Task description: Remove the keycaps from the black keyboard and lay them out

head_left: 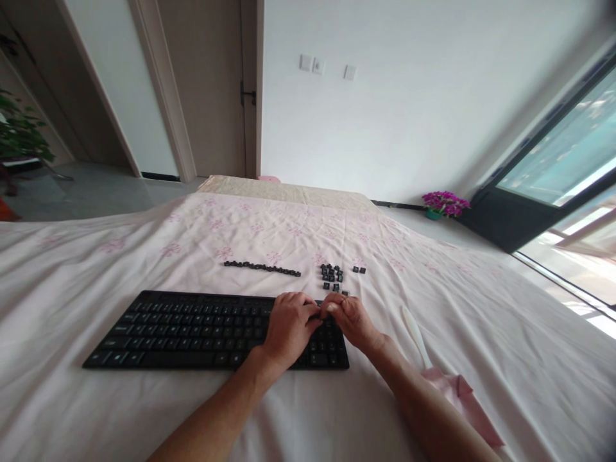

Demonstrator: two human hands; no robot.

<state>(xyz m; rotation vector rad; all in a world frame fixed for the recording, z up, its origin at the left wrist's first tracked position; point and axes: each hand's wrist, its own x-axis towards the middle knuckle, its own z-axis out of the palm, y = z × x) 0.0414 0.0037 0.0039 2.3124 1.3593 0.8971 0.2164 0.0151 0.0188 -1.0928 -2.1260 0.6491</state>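
"Which step would you say is in hand?"

"Fine work on single keys, I'd judge: both hands meet over the right end of the black keyboard [192,330], towards its far edge."

"How does each grip stand?"

"The left hand [291,326] lies over the keys with its fingers bent, thumb and fingertips drawn in towards the right hand [352,318], whose thumb and forefinger are curled close together. (Whether a key is pinched between them I can't tell; the fingers cover that spot.)"

"And the keyboard, relative to them?"

"Directly beneath, stretching well out to the left, flat on the pale flowered cloth [144,410]. Just beyond the hands, on the far side, lies a cluster of loose keycaps [332,276]; a pair of keycaps [359,270] sits to its right, and a long row of keycaps [262,267] to its left."

"What does the next move call for?"

"A small, steady fingertip pinch, I'd think, the left hand bracing, with care not to knock the nearest loose caps."
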